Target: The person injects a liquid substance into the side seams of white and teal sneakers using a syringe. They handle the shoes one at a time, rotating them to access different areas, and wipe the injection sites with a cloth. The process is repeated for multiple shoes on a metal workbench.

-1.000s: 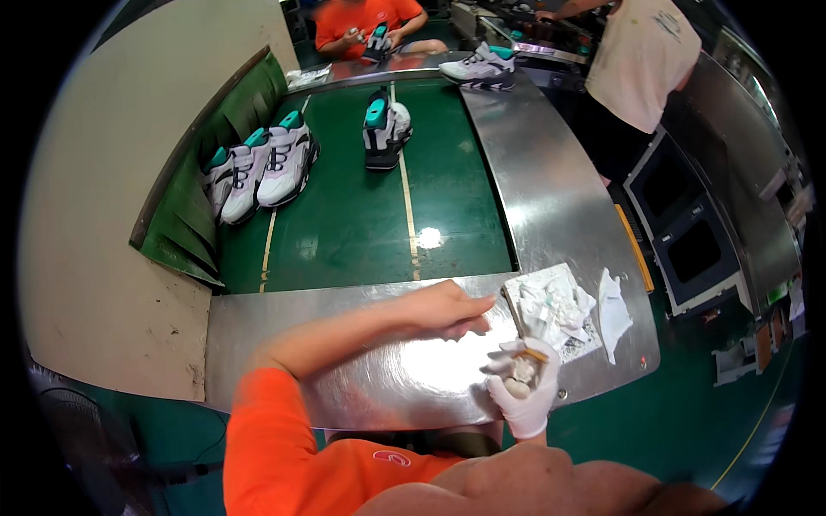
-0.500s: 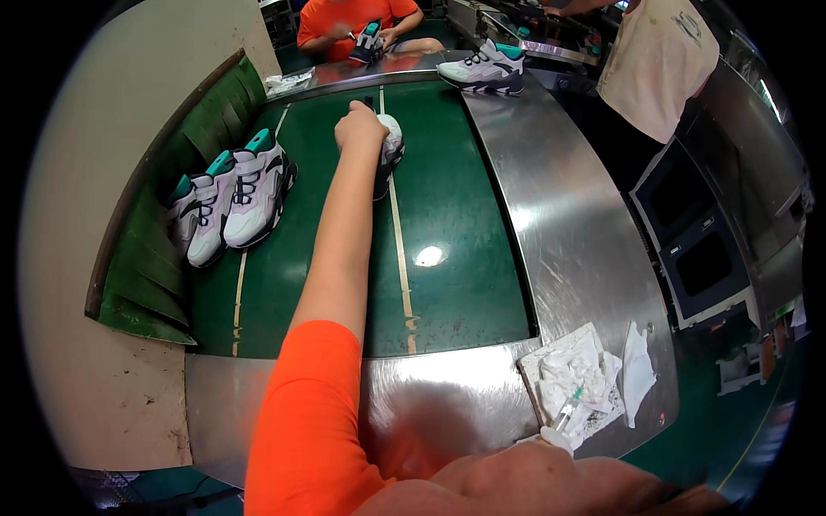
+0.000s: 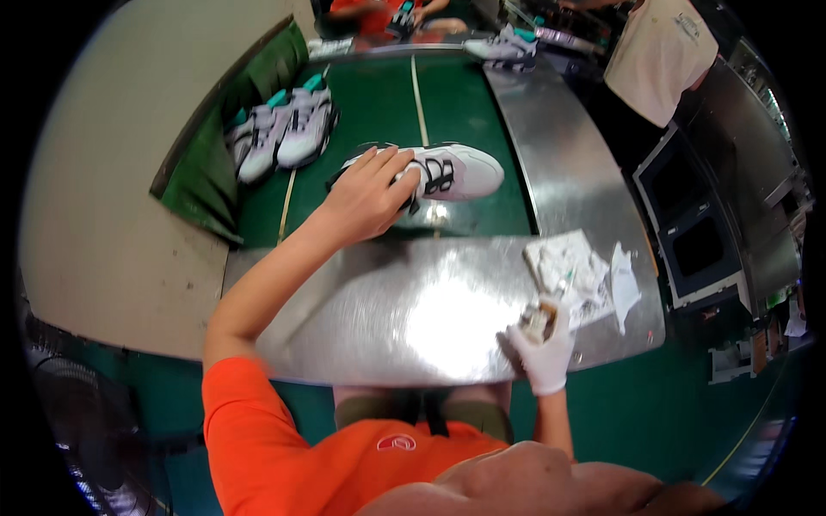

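Observation:
My left hand (image 3: pixel 366 196) grips a white sneaker (image 3: pixel 447 172) with black straps, which lies on its side on the green belt (image 3: pixel 379 112) just beyond the steel table (image 3: pixel 430 318). My right hand (image 3: pixel 542 348), in a white glove, rests at the table's near right and holds a small glue pot (image 3: pixel 539 320) with a brush (image 3: pixel 564 284) sticking up from it.
A pair of white and teal sneakers (image 3: pixel 284 129) sits at the belt's left edge, another sneaker (image 3: pixel 508 45) at the far right. Crumpled white cloths (image 3: pixel 585 271) lie by my right hand. A person in a light shirt (image 3: pixel 658 56) stands at the right; another in orange (image 3: pixel 379 13) works at the far end.
My left arm, stretched far up the belt half a second ago, has drawn back with the sneaker toward the steel table. My right hand stays by the cloths with the pot.

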{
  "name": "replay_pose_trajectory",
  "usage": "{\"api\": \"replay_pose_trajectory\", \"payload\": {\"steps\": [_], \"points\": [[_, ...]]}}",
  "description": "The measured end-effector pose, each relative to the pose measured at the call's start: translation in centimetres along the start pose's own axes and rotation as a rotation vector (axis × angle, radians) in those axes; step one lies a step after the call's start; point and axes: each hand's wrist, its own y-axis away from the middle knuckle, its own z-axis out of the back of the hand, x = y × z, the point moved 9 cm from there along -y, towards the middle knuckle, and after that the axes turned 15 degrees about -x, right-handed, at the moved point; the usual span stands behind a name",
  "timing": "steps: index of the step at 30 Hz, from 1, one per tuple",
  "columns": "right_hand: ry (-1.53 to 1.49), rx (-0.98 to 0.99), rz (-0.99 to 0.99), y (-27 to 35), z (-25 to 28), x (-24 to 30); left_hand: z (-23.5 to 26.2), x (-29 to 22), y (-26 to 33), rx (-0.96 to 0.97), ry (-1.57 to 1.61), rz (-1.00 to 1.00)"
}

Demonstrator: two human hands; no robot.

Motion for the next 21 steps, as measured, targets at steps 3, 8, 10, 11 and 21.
{"api": "replay_pose_trajectory", "payload": {"steps": [3,8,10,11,21], "points": [[-0.167,0.144,-0.071,0.5,0.1,1.8,9.7,-5.7,3.2,-0.014,0.025,-0.038],[-0.249,0.146,-0.056,0.7,3.5,4.4,14.7,-13.0,8.0,0.016,0.133,-0.032],[-0.106,0.223,-0.293,0.6,2.8,2.0,15.4,-13.3,9.2,-0.002,0.139,0.047],[-0.010,0.290,-0.223,0.8,2.2,2.4,15.5,-13.3,9.4,-0.013,0.154,0.077],[-0.003,0.352,-0.282,1.0,4.1,4.7,15.5,-13.5,10.4,-0.042,0.170,0.146]]}}
